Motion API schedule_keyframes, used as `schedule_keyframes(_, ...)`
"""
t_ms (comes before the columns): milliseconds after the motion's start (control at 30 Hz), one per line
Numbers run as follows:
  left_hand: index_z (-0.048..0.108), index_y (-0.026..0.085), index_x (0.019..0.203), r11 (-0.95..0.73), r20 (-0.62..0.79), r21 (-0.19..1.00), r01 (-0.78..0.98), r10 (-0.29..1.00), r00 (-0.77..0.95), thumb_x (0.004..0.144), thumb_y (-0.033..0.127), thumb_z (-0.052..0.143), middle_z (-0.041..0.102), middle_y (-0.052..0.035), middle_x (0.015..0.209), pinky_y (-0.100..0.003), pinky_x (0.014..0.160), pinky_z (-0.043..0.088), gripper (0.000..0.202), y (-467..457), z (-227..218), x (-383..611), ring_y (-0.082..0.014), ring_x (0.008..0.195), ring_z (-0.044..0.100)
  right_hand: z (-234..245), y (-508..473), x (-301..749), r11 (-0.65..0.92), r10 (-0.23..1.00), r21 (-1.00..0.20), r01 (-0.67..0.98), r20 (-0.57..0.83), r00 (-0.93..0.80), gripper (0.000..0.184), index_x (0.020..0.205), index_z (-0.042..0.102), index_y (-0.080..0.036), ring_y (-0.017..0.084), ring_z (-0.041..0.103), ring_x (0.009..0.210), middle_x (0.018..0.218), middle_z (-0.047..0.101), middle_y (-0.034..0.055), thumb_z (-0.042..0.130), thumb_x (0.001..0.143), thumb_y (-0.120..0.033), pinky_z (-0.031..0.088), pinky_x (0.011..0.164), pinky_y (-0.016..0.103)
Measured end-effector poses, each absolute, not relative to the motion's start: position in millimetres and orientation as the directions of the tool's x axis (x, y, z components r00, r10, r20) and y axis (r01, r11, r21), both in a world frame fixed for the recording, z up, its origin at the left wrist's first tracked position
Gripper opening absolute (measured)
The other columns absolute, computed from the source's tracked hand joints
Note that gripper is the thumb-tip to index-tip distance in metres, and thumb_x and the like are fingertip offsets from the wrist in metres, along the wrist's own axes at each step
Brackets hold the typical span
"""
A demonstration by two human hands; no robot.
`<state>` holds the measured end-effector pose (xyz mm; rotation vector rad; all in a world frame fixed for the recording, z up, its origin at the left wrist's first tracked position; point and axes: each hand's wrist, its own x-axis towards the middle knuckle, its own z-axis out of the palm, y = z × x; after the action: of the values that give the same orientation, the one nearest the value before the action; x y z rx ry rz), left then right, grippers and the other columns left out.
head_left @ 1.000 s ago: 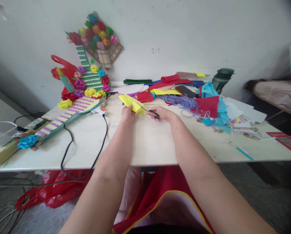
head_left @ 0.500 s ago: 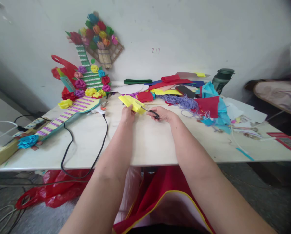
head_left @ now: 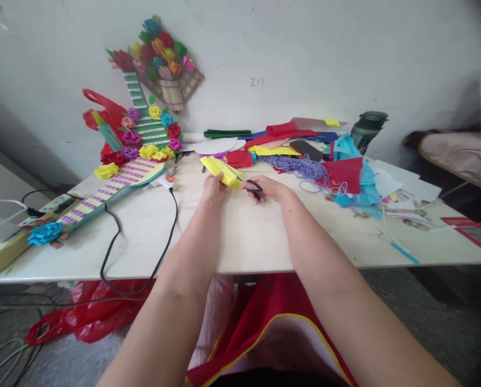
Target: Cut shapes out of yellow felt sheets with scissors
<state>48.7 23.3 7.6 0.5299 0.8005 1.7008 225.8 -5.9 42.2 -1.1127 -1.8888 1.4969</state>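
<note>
My left hand [head_left: 215,188] is closed on a folded piece of yellow crepe paper [head_left: 220,170], held just above the table [head_left: 256,236]. In my right hand [head_left: 266,188] is a pair of scissors [head_left: 255,187] with black handles, the fingers wrapped about the loops. The blades point left and lie at the right part of the yellow paper; how far they are apart is too small to make out. Beyond the hands lie a red paper piece [head_left: 240,158] and a yellow sheet [head_left: 275,151].
At left stand a paper-flower guitar shape [head_left: 115,185], a glue gun [head_left: 159,183] and its black cable [head_left: 174,220]. Purple yarn [head_left: 300,167], a dark phone [head_left: 307,150], blue crepe paper [head_left: 367,185] and a green bottle [head_left: 368,131] are on the right. A power strip [head_left: 6,252] lies far left.
The yellow paper has shifted slightly right and tilted more in my left hand. The scissors in my right hand have turned a little, their handles wider apart.
</note>
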Motion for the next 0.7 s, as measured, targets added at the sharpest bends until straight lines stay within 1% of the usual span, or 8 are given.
schedule_keyframes(133, 0.062, 0.013, 0.095, -0.144, -0.052, 0.738, -0.659, 0.962, -0.268, 0.077, 0.003, 0.053, 0.07, -0.009, 0.089, -0.034, 0.086, 0.053, 0.023, 22.4, 7.6, 48.3, -0.0203, 0.087, 0.068, 41.9, -6.1, 225.5, 0.078, 0.834, -0.955, 0.287, -0.095, -0.543, 0.03, 0.084, 0.056, -0.015, 0.006, 0.046, 0.035, 0.05, 0.053, -0.0047, 0.06, 0.082, -0.045, 0.026, 0.03, 0.017)
schedule_keyframes(300, 0.062, 0.012, 0.094, -0.141, -0.075, 0.733, -0.665, 0.955, -0.286, 0.078, 0.002, 0.049, 0.07, -0.0079, 0.084, -0.036, 0.086, 0.053, 0.023, 21.9, 9.6, 47.9, -0.0204, 0.085, 0.068, 40.7, -4.8, 224.6, 0.051, 0.843, -0.962, 0.267, -0.102, -0.527, 0.025, 0.083, 0.057, -0.015, 0.005, 0.043, 0.034, 0.051, 0.051, -0.0048, 0.056, 0.085, -0.04, 0.021, 0.029, 0.017)
schedule_keyframes(500, 0.061, 0.01, 0.106, -0.135, -0.089, 0.724, -0.677, 0.954, -0.286, 0.079, 0.003, 0.05, 0.07, -0.0113, 0.094, -0.035, 0.085, 0.054, 0.03, 20.2, 12.1, 48.3, -0.0215, 0.089, 0.068, 41.6, -5.4, 222.6, 0.029, 0.85, -0.966, 0.258, -0.112, -0.515, 0.022, 0.082, 0.056, -0.016, 0.004, 0.041, 0.033, 0.05, 0.049, -0.0061, 0.057, 0.085, -0.038, 0.019, 0.029, 0.017)
schedule_keyframes(700, 0.059, 0.011, 0.113, -0.128, -0.115, 0.718, -0.684, 0.947, -0.299, 0.081, 0.003, 0.048, 0.07, -0.0106, 0.098, -0.034, 0.084, 0.055, 0.035, 19.8, 12.9, 48.4, -0.0213, 0.092, 0.068, 42.0, -6.4, 221.1, 0.018, 0.857, -0.966, 0.257, -0.117, -0.501, 0.022, 0.08, 0.056, -0.016, 0.004, 0.04, 0.032, 0.049, 0.049, -0.0066, 0.058, 0.084, -0.037, 0.017, 0.03, 0.016)
